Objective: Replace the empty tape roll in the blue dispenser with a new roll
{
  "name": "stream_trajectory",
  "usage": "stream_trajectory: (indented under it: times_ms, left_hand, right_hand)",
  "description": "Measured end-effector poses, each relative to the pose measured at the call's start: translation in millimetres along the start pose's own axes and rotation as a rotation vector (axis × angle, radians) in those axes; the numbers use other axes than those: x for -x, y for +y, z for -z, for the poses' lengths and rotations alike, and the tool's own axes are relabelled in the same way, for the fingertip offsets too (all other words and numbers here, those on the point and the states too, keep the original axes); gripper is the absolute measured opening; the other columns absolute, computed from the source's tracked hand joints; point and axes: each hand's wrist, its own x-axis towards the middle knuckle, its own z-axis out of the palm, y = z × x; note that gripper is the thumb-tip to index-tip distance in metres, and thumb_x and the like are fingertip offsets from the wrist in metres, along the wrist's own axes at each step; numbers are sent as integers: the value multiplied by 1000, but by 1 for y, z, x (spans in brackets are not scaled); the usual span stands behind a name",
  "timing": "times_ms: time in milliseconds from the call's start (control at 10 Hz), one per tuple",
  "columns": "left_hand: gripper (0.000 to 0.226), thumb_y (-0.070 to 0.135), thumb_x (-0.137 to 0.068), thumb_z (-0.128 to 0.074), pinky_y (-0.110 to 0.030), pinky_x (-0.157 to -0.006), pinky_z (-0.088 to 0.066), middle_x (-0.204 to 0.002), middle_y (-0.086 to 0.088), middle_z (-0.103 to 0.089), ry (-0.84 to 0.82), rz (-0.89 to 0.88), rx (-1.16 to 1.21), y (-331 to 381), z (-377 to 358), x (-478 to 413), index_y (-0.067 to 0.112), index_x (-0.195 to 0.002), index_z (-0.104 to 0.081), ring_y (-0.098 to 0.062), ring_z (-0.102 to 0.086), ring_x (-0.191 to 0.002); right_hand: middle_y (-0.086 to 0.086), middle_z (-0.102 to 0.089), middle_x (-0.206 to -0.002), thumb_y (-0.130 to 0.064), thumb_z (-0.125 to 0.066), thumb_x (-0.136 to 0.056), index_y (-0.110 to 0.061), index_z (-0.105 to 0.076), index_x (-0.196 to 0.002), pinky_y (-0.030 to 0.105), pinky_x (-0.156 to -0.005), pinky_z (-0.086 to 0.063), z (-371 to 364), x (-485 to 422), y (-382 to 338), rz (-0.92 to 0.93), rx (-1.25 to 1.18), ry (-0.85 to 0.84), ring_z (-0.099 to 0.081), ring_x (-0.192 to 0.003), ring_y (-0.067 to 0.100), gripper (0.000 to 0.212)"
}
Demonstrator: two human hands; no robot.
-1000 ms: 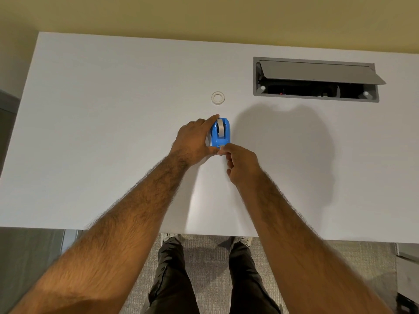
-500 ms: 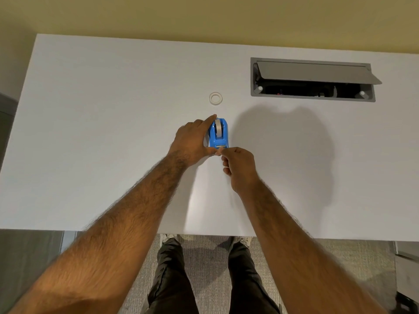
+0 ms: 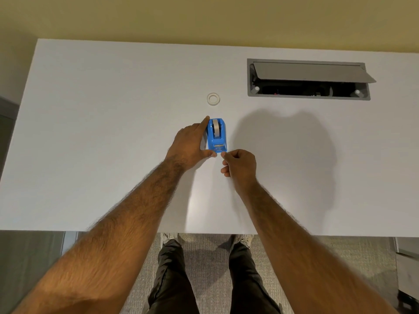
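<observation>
The blue dispenser (image 3: 217, 138) stands on the white desk (image 3: 102, 137) with a tape roll (image 3: 215, 128) seated in it. My left hand (image 3: 190, 144) grips the dispenser's left side, index finger along it and thumb at its near corner. My right hand (image 3: 239, 164) sits just off the dispenser's near end by the cutter, thumb and forefinger pinched together; whether a tape end is between them is too small to tell. A small white ring, the empty core (image 3: 213, 99), lies flat on the desk beyond the dispenser.
A grey cable hatch (image 3: 308, 79) with its lid raised is set into the desk at the back right. The desk's near edge runs below my forearms, with my legs and carpet under it. A yellow wall stands behind the desk.
My right hand has drawn back a little from the dispenser's cutter end toward me and to the right. My left hand stays on the dispenser.
</observation>
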Motion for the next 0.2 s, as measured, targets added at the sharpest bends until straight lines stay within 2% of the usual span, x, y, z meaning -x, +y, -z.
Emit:
stream_trajectory:
  times_ms: [100, 200]
  left_hand:
    - [99, 44, -80, -80, -39, -115, -33, -154, -5, -44, 5, 3, -39, -5, 2, 11, 18, -158, -24, -25, -44, -138]
    - [88, 40, -87, -74, -39, -117, -32, -157, -6, -40, -12, 9, -57, -13, 2, 18, 17, -157, -27, -26, -41, -141]
  right_hand:
    - [10, -70, -72, -26, -66, -88, -8, -65, -80, 31, -58, -59, 4, 1, -1, -4, 44, -23, -65, -50, 17, 19]
    - [12, -70, -72, -21, -64, -87, -5, -64, -78, 33, -58, -59, 9, 3, 0, 6, 78, -29, -64, -48, 18, 18]
